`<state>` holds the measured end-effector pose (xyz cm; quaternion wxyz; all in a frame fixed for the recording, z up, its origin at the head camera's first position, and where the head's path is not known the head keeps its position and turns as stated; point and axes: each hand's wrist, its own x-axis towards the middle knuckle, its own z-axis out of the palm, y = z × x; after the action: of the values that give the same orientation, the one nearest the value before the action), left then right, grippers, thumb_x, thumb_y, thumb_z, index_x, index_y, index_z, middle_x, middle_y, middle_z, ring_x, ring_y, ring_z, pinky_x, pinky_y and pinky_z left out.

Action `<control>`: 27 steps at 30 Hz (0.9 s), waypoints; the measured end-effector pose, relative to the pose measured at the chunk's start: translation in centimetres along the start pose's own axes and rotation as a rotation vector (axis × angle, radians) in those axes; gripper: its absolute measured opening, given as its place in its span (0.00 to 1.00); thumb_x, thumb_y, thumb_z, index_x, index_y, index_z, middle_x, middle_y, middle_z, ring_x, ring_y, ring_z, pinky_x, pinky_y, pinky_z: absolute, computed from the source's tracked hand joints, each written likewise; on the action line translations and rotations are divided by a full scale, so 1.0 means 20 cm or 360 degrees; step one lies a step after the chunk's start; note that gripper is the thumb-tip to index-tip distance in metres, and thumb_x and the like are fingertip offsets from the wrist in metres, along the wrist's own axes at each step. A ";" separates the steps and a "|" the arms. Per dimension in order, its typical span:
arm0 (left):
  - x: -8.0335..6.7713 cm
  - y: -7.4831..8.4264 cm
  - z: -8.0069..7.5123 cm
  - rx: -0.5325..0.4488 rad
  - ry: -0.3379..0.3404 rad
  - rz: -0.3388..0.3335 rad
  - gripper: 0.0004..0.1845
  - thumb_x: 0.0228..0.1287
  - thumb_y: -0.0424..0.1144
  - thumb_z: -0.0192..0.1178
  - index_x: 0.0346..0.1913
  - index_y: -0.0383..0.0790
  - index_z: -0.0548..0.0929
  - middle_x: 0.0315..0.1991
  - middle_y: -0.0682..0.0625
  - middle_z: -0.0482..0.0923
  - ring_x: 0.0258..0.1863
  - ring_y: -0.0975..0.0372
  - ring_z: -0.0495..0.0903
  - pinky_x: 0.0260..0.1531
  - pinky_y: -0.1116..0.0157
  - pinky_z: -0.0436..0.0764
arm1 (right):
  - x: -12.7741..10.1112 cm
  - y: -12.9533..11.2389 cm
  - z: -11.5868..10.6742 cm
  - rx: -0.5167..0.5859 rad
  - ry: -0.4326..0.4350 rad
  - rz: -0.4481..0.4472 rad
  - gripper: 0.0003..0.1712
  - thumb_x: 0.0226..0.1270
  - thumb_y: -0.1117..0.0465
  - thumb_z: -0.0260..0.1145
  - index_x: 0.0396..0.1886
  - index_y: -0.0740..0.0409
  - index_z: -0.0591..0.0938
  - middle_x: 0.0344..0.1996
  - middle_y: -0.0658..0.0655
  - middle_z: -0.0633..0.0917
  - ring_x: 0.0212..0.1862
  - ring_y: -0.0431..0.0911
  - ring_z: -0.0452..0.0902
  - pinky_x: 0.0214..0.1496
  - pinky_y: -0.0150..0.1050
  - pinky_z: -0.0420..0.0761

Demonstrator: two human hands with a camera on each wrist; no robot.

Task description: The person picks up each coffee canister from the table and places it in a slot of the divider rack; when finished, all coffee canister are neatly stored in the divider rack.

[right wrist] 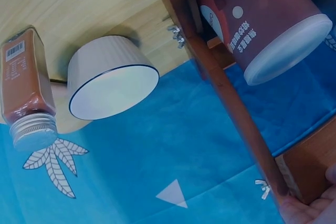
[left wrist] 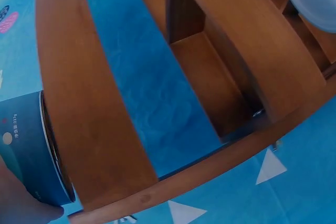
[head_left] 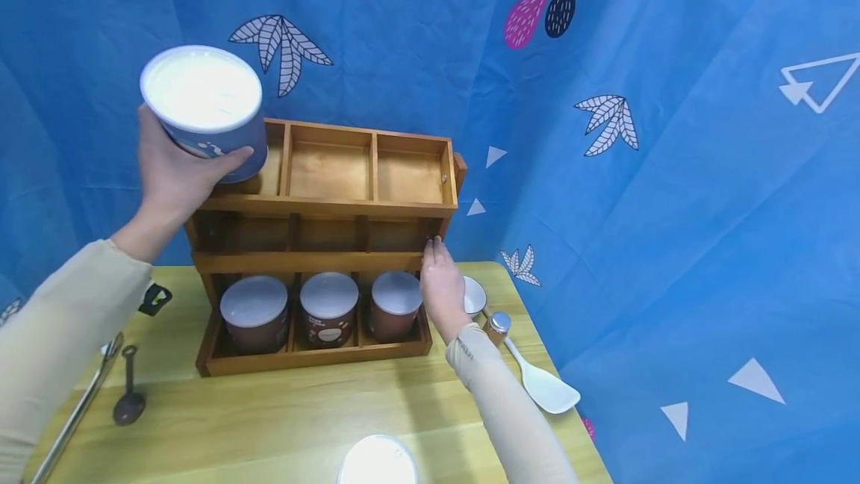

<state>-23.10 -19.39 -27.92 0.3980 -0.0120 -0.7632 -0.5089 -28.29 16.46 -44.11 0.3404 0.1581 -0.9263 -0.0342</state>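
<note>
My left hand (head_left: 171, 174) grips a blue can with a white lid (head_left: 204, 107) and holds it tilted at the top left compartment of the three-tier wooden rack (head_left: 322, 204). In the left wrist view the blue can (left wrist: 29, 153) sits against the rack's top rail (left wrist: 84, 103). My right hand (head_left: 440, 282) rests with straight fingers on the rack's right side post. Three brown cans with white lids (head_left: 329, 308) fill the bottom tier; the rightmost brown can (right wrist: 262, 30) shows in the right wrist view.
A small white bowl (head_left: 473, 295), a spice jar (head_left: 497, 327) and a white rice paddle (head_left: 544, 383) lie right of the rack. A dark spoon (head_left: 129, 398) and metal tongs (head_left: 74, 413) lie at left. Another white lid (head_left: 378, 461) sits at the table's near edge. Blue cloth hangs behind.
</note>
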 end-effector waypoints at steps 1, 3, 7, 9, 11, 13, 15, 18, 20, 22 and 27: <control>0.00 -0.01 0.00 -0.0009 0.0004 0.0002 0.58 0.44 0.35 0.77 0.75 0.55 0.50 0.75 0.54 0.57 0.74 0.66 0.59 0.76 0.69 0.56 | 0.00 0.00 0.00 0.0000 0.0002 -0.0001 0.23 0.67 0.65 0.62 0.60 0.68 0.78 0.59 0.63 0.82 0.60 0.52 0.81 0.58 0.40 0.84; 0.00 -0.03 0.01 -0.0015 0.0003 -0.0007 0.58 0.44 0.36 0.77 0.75 0.56 0.50 0.75 0.55 0.57 0.74 0.66 0.59 0.76 0.69 0.56 | 0.00 0.00 0.00 0.0002 -0.0003 0.0001 0.22 0.67 0.65 0.62 0.60 0.68 0.78 0.59 0.63 0.82 0.60 0.52 0.81 0.59 0.40 0.83; -0.01 -0.07 0.02 -0.0010 -0.0016 -0.0010 0.59 0.43 0.37 0.78 0.75 0.58 0.50 0.74 0.56 0.58 0.74 0.67 0.59 0.77 0.67 0.56 | 0.00 -0.01 0.00 0.0015 -0.0027 0.0013 0.22 0.68 0.65 0.62 0.60 0.67 0.78 0.60 0.63 0.82 0.60 0.52 0.80 0.59 0.40 0.83; -0.02 -0.08 0.02 -0.0008 -0.0027 -0.0002 0.59 0.43 0.37 0.78 0.75 0.59 0.50 0.74 0.55 0.59 0.74 0.66 0.59 0.77 0.66 0.56 | 0.00 -0.01 0.01 0.0010 -0.0040 0.0018 0.23 0.68 0.65 0.62 0.61 0.67 0.78 0.60 0.63 0.81 0.60 0.52 0.80 0.59 0.40 0.83; -0.02 -0.10 0.03 -0.0005 -0.0036 0.0009 0.60 0.43 0.37 0.78 0.75 0.59 0.50 0.74 0.55 0.59 0.74 0.66 0.59 0.77 0.65 0.54 | 0.00 -0.01 0.01 0.0003 -0.0043 0.0021 0.23 0.68 0.65 0.62 0.61 0.67 0.77 0.60 0.63 0.81 0.60 0.52 0.80 0.59 0.40 0.83; -0.03 -0.11 0.04 -0.0009 -0.0047 0.0008 0.60 0.42 0.36 0.78 0.75 0.59 0.50 0.74 0.55 0.59 0.73 0.66 0.59 0.77 0.65 0.54 | 0.00 -0.01 0.01 -0.0004 -0.0037 0.0019 0.23 0.67 0.65 0.62 0.61 0.67 0.78 0.60 0.63 0.81 0.60 0.52 0.80 0.59 0.40 0.83; -0.03 -0.12 0.04 -0.0008 -0.0059 -0.0004 0.60 0.42 0.36 0.78 0.76 0.59 0.49 0.74 0.54 0.59 0.74 0.66 0.59 0.78 0.65 0.54 | 0.00 -0.01 0.00 -0.0009 -0.0024 0.0012 0.23 0.67 0.65 0.62 0.61 0.67 0.78 0.60 0.63 0.82 0.60 0.52 0.81 0.59 0.40 0.83; -0.03 -0.13 0.05 0.0012 -0.0088 -0.0050 0.60 0.43 0.38 0.78 0.76 0.60 0.49 0.75 0.54 0.58 0.74 0.65 0.58 0.78 0.63 0.54 | 0.00 -0.01 0.00 -0.0016 -0.0005 0.0008 0.23 0.66 0.65 0.63 0.60 0.67 0.78 0.59 0.63 0.82 0.60 0.52 0.81 0.58 0.40 0.84; -0.04 -0.14 0.05 0.0037 -0.0103 -0.0079 0.59 0.44 0.39 0.78 0.76 0.61 0.49 0.75 0.54 0.58 0.75 0.64 0.58 0.78 0.61 0.54 | 0.00 -0.01 0.00 -0.0016 0.0003 0.0010 0.22 0.66 0.65 0.63 0.60 0.66 0.78 0.59 0.63 0.82 0.60 0.52 0.81 0.57 0.40 0.84; -0.04 -0.14 0.05 0.0079 -0.0121 -0.0101 0.59 0.45 0.41 0.78 0.76 0.61 0.48 0.75 0.54 0.57 0.75 0.62 0.57 0.78 0.58 0.54 | 0.00 -0.01 0.01 -0.0014 -0.0001 0.0017 0.22 0.66 0.65 0.63 0.60 0.66 0.78 0.59 0.63 0.82 0.60 0.51 0.80 0.57 0.40 0.84; -0.05 -0.15 0.05 0.0141 -0.0162 -0.0126 0.60 0.45 0.43 0.78 0.76 0.63 0.47 0.76 0.54 0.55 0.75 0.60 0.56 0.77 0.52 0.55 | 0.00 -0.01 0.01 -0.0025 -0.0021 0.0026 0.23 0.66 0.65 0.63 0.61 0.66 0.78 0.60 0.62 0.81 0.61 0.51 0.80 0.58 0.40 0.83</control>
<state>-24.23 -19.65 -30.97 0.3383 0.0099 -0.8041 -0.4888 -28.43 16.21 -44.25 0.3359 0.1476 -0.9294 -0.0397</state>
